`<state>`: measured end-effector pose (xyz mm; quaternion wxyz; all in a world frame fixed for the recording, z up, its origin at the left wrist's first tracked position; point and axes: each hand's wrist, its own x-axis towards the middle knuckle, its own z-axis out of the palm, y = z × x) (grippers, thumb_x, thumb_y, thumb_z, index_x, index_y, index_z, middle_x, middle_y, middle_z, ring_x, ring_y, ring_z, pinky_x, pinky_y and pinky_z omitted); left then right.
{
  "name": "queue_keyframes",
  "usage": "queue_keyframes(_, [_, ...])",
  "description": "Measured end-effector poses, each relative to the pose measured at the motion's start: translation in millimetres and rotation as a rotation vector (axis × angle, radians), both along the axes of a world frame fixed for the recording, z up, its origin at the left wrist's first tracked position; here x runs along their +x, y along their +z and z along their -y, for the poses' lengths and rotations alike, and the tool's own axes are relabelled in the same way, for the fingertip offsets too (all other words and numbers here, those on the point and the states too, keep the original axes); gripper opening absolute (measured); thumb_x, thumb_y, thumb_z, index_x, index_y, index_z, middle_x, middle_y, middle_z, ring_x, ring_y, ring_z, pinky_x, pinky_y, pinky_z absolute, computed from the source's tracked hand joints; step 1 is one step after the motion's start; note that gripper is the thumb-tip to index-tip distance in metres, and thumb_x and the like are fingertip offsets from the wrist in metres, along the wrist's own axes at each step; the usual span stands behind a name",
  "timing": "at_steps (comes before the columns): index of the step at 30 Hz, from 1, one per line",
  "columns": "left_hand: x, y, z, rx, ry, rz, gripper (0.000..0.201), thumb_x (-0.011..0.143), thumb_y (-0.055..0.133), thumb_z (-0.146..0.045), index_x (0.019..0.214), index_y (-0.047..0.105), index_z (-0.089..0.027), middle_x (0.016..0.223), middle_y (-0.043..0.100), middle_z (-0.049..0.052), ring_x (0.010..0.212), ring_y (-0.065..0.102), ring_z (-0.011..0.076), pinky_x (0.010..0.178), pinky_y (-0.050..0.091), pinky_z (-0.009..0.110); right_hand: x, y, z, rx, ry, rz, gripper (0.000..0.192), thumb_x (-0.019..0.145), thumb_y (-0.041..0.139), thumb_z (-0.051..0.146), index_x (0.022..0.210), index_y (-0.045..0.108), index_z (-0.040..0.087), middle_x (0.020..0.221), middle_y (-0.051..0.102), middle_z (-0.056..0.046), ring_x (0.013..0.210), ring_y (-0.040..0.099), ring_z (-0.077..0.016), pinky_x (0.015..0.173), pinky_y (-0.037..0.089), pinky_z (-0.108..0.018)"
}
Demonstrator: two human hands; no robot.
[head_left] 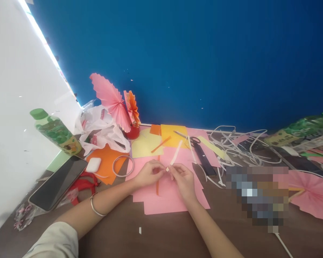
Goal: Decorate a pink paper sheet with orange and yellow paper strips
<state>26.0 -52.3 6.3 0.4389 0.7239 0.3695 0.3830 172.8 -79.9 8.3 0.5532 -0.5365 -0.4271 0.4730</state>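
Over a stack of pink paper sheets (pixel 164 207), both hands meet at the lower end of a narrow whitish strip (pixel 177 152), paper or tape. My right hand (pixel 183 181) pinches the strip between thumb and fingers, and its free length slants up and away. The fingertips of my left hand (pixel 150 173) are pinched together at the same end; what lies between them is tiny and partly hidden. An orange paper strip (pixel 157 188) lies beneath my hands, and another orange strip (pixel 160 144) rests farther back on yellow sheets (pixel 142 145).
Scissors (pixel 195 140) and a dark flat bar (pixel 206 163) lie right of the paper. Tangled white cables (pixel 242 143) spread behind. At left are a phone (pixel 58 183), a green-capped bottle (pixel 56 132), a white case (pixel 93 165), a ring (pixel 113 171) and pleated paper fans (pixel 115 102).
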Motion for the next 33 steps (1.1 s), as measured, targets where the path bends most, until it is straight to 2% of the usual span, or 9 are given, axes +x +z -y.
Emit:
queue_keyframes(2, [0, -1.5, 0, -0.010, 0.006, 0.004, 0.013, 0.078, 0.054, -0.021, 0.077, 0.067, -0.017, 0.081, 0.067, 0.006, 0.081, 0.059, 0.0175, 0.082, 0.044, 0.033, 1, -0.7, 0, 0.016, -0.005, 0.043, 0.026, 0.068, 0.069, 0.038, 0.076, 0.057, 0.016, 0.065, 0.059, -0.001, 0.048, 0.047, -0.0087, 0.048, 0.041, -0.024])
queue_keyframes(4, [0, -2.5, 0, -0.034, 0.021, 0.020, 0.014, 0.079, 0.055, -0.021, 0.077, 0.067, -0.017, 0.080, 0.067, 0.006, 0.079, 0.059, 0.0169, 0.080, 0.045, 0.032, 5, -1.7, 0, 0.094, -0.051, 0.153, 0.025, 0.070, 0.068, 0.035, 0.084, 0.057, 0.017, 0.077, 0.062, -0.003, 0.054, 0.053, -0.0102, 0.051, 0.045, -0.025])
queue_keyframes(7, [-1, -4.3, 0, -0.025, 0.041, 0.049, 0.013, 0.079, 0.055, -0.021, 0.077, 0.068, -0.017, 0.080, 0.066, 0.005, 0.079, 0.059, 0.0163, 0.077, 0.046, 0.031, 13, -3.3, 1, 0.366, -0.087, 0.486, 0.012, 0.076, 0.063, 0.027, 0.085, 0.059, 0.020, 0.086, 0.062, -0.005, 0.066, 0.059, -0.0136, 0.058, 0.050, -0.028])
queue_keyframes(9, [-1, -6.5, 0, 0.031, 0.046, 0.058, 0.012, 0.078, 0.056, -0.021, 0.077, 0.068, -0.018, 0.079, 0.066, 0.005, 0.079, 0.058, 0.0164, 0.077, 0.046, 0.032, 17, -4.7, 2, 0.561, -0.020, 0.695, 0.005, 0.079, 0.058, 0.020, 0.083, 0.062, 0.021, 0.086, 0.062, -0.006, 0.074, 0.061, -0.0154, 0.064, 0.051, -0.029])
queue_keyframes(10, [-1, -8.0, 0, 0.065, 0.046, 0.061, 0.012, 0.078, 0.056, -0.020, 0.078, 0.068, -0.018, 0.078, 0.066, 0.005, 0.079, 0.058, 0.0164, 0.078, 0.046, 0.032, 19, -5.6, 2, 0.634, 0.026, 0.764, 0.008, 0.080, 0.056, 0.017, 0.084, 0.063, 0.021, 0.086, 0.062, -0.006, 0.078, 0.061, -0.0159, 0.067, 0.052, -0.029])
queue_keyframes(13, [0, -12.1, 0, 0.162, 0.058, 0.065, 0.012, 0.079, 0.055, -0.019, 0.079, 0.068, -0.018, 0.079, 0.066, 0.005, 0.079, 0.058, 0.0164, 0.079, 0.046, 0.033, 21, -8.1, 3, 0.752, 0.090, 0.878, 0.018, 0.082, 0.052, 0.011, 0.092, 0.063, 0.021, 0.088, 0.062, -0.007, 0.081, 0.062, -0.0156, 0.072, 0.053, -0.030])
queue_keyframes(18, [0, -14.9, 1, 0.330, 0.063, -0.006, 0.014, 0.079, 0.054, -0.019, 0.081, 0.067, -0.020, 0.080, 0.065, 0.004, 0.079, 0.058, 0.0161, 0.078, 0.045, 0.033, 22, -7.8, 3, 0.815, 0.102, 1.007, 0.022, 0.081, 0.051, 0.008, 0.094, 0.063, 0.021, 0.085, 0.064, -0.006, 0.078, 0.062, -0.0153, 0.068, 0.053, -0.028])
queue_keyframes(22, [-2, -15.8, 1, 0.405, 0.081, -0.063, 0.013, 0.079, 0.054, -0.018, 0.081, 0.067, -0.020, 0.078, 0.064, 0.004, 0.076, 0.056, 0.0156, 0.074, 0.045, 0.032, 20, -4.8, 4, 0.832, 0.102, 1.012, 0.022, 0.079, 0.052, 0.006, 0.093, 0.062, 0.019, 0.084, 0.064, -0.006, 0.076, 0.061, -0.0147, 0.067, 0.052, -0.028])
queue_keyframes(33, [-2, -10.1, 4, 0.391, 0.100, -0.049, 0.012, 0.077, 0.056, -0.018, 0.082, 0.067, -0.020, 0.079, 0.065, 0.003, 0.077, 0.056, 0.0159, 0.075, 0.044, 0.033, 16, -2.0, 5, 0.817, 0.095, 0.961, 0.023, 0.080, 0.050, 0.008, 0.094, 0.063, 0.020, 0.084, 0.063, -0.006, 0.076, 0.062, -0.0151, 0.066, 0.053, -0.028])
